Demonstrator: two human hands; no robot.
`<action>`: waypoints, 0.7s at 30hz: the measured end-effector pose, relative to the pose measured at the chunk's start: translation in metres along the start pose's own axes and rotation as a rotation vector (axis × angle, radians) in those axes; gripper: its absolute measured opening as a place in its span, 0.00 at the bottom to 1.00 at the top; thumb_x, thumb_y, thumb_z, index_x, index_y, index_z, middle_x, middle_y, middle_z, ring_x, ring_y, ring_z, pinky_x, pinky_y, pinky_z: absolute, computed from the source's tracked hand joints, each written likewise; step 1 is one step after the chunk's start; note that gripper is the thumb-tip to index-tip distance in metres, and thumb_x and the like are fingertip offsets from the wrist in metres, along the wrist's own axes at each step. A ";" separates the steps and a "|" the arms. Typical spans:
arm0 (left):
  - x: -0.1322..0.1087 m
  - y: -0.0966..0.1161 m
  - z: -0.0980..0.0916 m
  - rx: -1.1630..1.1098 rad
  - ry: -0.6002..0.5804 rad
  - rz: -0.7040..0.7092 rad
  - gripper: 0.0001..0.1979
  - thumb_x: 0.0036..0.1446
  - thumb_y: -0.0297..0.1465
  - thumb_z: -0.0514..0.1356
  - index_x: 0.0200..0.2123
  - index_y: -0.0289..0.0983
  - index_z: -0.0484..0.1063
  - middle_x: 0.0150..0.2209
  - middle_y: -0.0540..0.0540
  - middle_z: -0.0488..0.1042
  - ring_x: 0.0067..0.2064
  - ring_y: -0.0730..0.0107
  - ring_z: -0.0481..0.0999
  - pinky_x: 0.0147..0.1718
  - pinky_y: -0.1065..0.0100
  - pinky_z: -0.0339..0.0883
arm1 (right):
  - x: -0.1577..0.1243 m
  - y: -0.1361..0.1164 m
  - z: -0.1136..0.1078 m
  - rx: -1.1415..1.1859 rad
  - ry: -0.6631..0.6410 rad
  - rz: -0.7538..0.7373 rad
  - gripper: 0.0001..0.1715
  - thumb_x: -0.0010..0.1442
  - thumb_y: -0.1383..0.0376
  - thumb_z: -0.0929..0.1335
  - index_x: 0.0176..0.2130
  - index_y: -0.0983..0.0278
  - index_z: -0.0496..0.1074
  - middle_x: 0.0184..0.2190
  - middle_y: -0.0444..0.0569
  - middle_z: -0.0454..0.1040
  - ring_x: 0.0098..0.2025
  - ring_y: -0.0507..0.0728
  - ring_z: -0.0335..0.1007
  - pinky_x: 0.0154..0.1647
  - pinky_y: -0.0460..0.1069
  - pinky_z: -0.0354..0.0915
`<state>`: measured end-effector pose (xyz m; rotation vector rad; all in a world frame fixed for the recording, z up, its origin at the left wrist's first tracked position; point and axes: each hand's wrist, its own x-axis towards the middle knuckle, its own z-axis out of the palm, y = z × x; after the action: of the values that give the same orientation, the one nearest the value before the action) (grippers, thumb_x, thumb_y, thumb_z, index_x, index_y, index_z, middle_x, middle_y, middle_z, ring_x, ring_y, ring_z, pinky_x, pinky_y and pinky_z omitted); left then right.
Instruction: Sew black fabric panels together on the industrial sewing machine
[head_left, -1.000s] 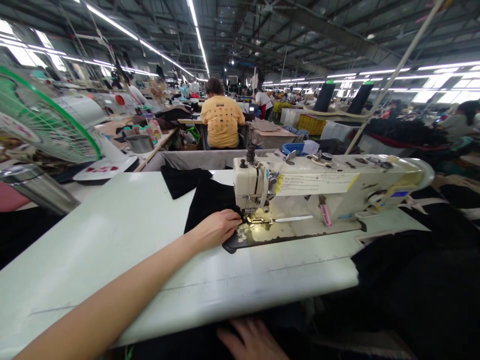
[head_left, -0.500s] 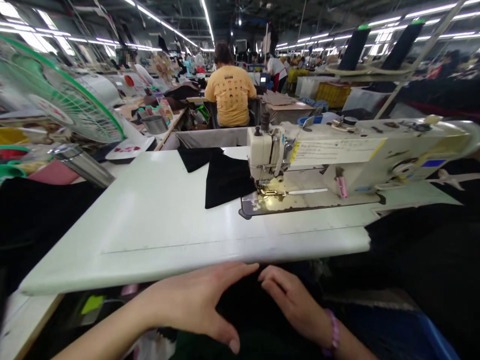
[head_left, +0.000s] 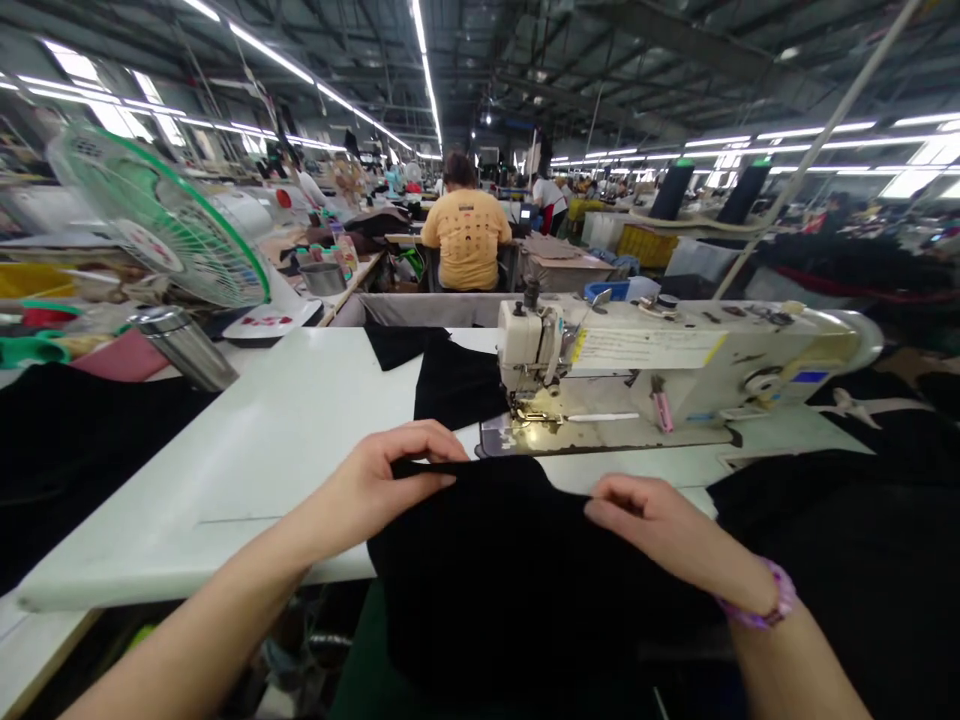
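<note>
Both hands hold up a piece of black fabric at the front edge of the pale sewing table. My left hand pinches its upper left edge between thumb and fingers. At its upper right edge, my right hand grips with thumb and bent fingers. The cloth hangs down toward the lap, hiding part of the table edge. Just beyond it stands a white sewing machine, its needle area lit. Beside the needle area, more black cloth lies flat on the table.
At the left are a green fan, a steel flask and dark cloth. Black fabric is heaped at the right. Pink snips rest against the machine. A person in a yellow shirt sits ahead.
Both hands have risen from below the table edge and moved apart, lifting the black fabric into view. The left hand has closed on its edge. The camera view has tilted up.
</note>
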<state>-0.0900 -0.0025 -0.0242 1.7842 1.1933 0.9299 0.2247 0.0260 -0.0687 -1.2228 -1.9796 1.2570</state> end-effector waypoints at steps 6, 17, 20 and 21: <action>0.008 0.034 0.031 0.283 -0.197 0.447 0.18 0.62 0.24 0.54 0.50 0.46 0.77 0.52 0.47 0.77 0.51 0.65 0.77 0.52 0.65 0.72 | 0.010 -0.027 0.033 0.491 -0.308 -0.186 0.42 0.47 0.45 0.78 0.55 0.59 0.72 0.51 0.50 0.75 0.59 0.62 0.67 0.63 0.57 0.59; 0.024 0.017 -0.011 0.095 -0.143 -0.211 0.09 0.50 0.37 0.66 0.30 0.37 0.77 0.28 0.52 0.77 0.30 0.69 0.75 0.31 0.71 0.70 | 0.006 -0.040 -0.004 0.736 0.050 -0.096 0.33 0.48 0.53 0.78 0.52 0.59 0.74 0.47 0.53 0.79 0.48 0.64 0.76 0.49 0.57 0.71; 0.039 0.021 -0.017 -0.010 0.075 -0.238 0.14 0.46 0.40 0.68 0.31 0.35 0.76 0.22 0.55 0.71 0.20 0.77 0.67 0.20 0.74 0.65 | 0.026 -0.040 -0.015 0.570 0.104 -0.048 0.28 0.51 0.52 0.77 0.48 0.64 0.76 0.42 0.53 0.80 0.47 0.65 0.77 0.51 0.59 0.71; 0.045 0.027 -0.018 -0.056 0.138 -0.211 0.15 0.46 0.41 0.68 0.31 0.35 0.76 0.22 0.54 0.72 0.20 0.77 0.67 0.20 0.74 0.66 | 0.034 -0.043 -0.020 0.466 0.214 -0.060 0.26 0.52 0.51 0.76 0.45 0.64 0.77 0.41 0.52 0.81 0.47 0.65 0.76 0.51 0.60 0.70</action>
<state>-0.0828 0.0371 0.0144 1.5355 1.3991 0.9635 0.2059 0.0570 -0.0236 -1.0063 -1.4527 1.3916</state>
